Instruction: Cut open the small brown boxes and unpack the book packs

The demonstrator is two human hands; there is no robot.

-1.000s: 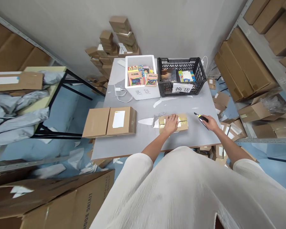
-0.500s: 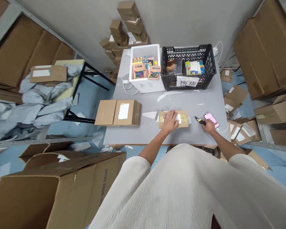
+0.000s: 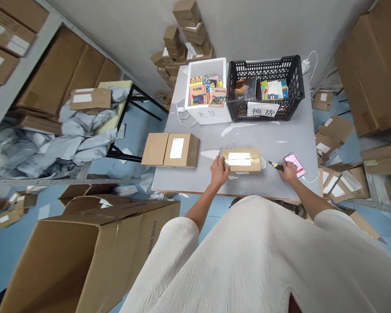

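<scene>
Parcel (image 3: 241,159), now label-up near the bench's front edge, is gripped by left hand (image 3: 219,169) at its end; right hand (image 3: 288,171) grips a knife (image 3: 275,165).

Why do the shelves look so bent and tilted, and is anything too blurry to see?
Head view: the wide lens bows the shelves at the edges; light is even, shadows soft; tape on the small box glints; the left hand and right hand look sharp; corners smear.

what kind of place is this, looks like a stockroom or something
Probably a parcel returns or packing room: shelves of cardboard cartons, a taped parcel on the table, and labelled bins, a white box and black crate, holding books.
</scene>
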